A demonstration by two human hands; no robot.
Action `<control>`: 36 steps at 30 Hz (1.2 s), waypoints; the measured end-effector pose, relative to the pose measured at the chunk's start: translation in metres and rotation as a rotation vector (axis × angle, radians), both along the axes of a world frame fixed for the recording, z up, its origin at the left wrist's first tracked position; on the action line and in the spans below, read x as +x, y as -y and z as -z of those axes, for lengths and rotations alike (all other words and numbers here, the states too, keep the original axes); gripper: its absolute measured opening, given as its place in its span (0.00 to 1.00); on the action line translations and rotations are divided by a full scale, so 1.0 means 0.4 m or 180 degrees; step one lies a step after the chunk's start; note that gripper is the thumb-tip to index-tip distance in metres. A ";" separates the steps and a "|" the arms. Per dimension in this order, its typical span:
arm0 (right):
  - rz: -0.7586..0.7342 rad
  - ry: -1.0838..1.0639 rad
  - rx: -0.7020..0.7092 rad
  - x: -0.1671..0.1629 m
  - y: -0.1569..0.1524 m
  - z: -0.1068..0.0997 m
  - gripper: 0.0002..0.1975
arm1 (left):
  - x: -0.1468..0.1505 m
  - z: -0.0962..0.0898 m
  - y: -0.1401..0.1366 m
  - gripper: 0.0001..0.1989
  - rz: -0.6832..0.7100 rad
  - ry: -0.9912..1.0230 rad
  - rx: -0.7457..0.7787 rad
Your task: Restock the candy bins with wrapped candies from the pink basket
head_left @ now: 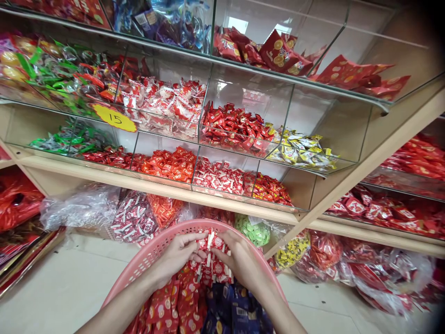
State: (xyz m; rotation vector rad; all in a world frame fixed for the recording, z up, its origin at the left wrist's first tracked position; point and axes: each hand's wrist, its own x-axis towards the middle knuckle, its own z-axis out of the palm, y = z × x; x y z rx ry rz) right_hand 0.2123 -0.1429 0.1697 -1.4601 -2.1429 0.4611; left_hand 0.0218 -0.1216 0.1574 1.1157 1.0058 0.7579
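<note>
A pink perforated plastic basket [134,266] is below me, filled with wrapped sweets. Inside its far side, my left hand [179,255] has its fingers closed around small red-and-white wrapped candies [210,253]. Facing it, my right hand [238,255] pinches candies of the same kind, thumb and fingers bent inward. More of them lie beneath both hands. Red packets with orange-slice prints [167,304] fill the near left part of the basket, and dark blue packets [239,311] the near right. My palms hide part of the contents.
Clear divided shelves [167,178] with sorted sweets rise in front. A yellow price tag reading 15 [114,118] hangs on the middle tier. Bags of candy [135,215] sit on the floor under the shelf, others [382,273] to the right. A slanting wooden post [351,185] stands right.
</note>
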 end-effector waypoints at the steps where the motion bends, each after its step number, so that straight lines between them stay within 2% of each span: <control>1: 0.0038 -0.0048 0.0058 0.005 -0.003 -0.010 0.11 | -0.002 -0.003 -0.002 0.26 0.0004 0.0002 0.0013; 4: 0.0021 -0.0171 0.0171 0.012 -0.006 -0.031 0.11 | -0.004 -0.009 -0.002 0.31 0.0123 -0.0012 -0.0024; 7: -0.0342 -0.0176 0.0134 0.001 0.003 -0.029 0.13 | 0.000 -0.013 0.006 0.35 0.0283 0.0105 -0.0155; 10: -0.0530 -0.0053 0.0051 -0.015 0.014 -0.014 0.14 | 0.000 -0.018 0.013 0.34 0.0298 0.0190 -0.0322; 15: -0.0486 0.0162 -0.0010 -0.024 0.018 -0.008 0.15 | -0.004 -0.031 0.013 0.29 0.0405 0.0555 -0.0694; 22: -0.0510 0.0404 -0.0077 -0.041 0.027 -0.015 0.13 | 0.006 -0.026 0.022 0.32 0.0436 -0.0126 -0.0200; 29: -0.0473 0.0609 -0.0411 -0.047 0.044 -0.012 0.08 | 0.024 -0.028 0.047 0.32 0.0656 -0.0319 -0.0298; 36: -0.0435 0.0812 -0.0403 -0.034 0.069 -0.007 0.05 | 0.032 -0.031 0.049 0.32 0.0960 -0.0306 -0.0439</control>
